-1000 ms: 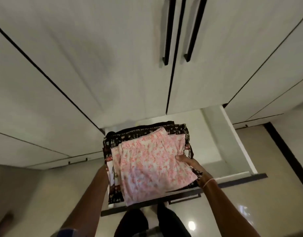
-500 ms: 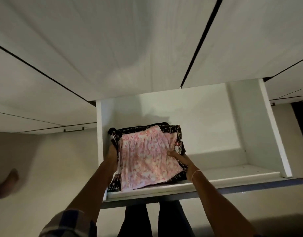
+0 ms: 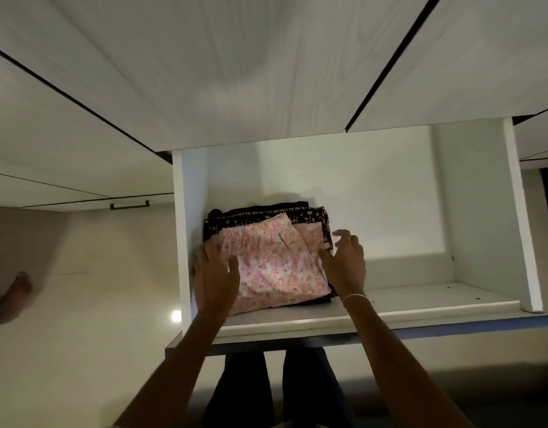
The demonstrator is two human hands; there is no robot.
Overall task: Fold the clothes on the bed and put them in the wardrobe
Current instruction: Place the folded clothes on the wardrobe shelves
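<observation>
A stack of folded clothes lies in the left part of the open white wardrobe drawer (image 3: pixel 421 304). On top is a pink floral garment (image 3: pixel 275 267); under it lies a dark patterned garment (image 3: pixel 309 216). My left hand (image 3: pixel 215 273) rests with spread fingers on the left edge of the pink garment. My right hand (image 3: pixel 346 261) hovers at the stack's right edge with relaxed, spread fingers, and I cannot tell whether it touches the cloth. A thin bracelet circles the right wrist.
The drawer's right half is bare white board. Closed white wardrobe doors (image 3: pixel 235 72) hang above, and a lower drawer with a dark handle (image 3: pixel 129 205) is at left. My dark-trousered legs (image 3: pixel 275 390) stand below the drawer front. A bare foot (image 3: pixel 16 288) shows on the floor at far left.
The stack went down from my hands into the drawer's left part. Both hands have let go and opened out at its sides. The view has dipped lower into the drawer.
</observation>
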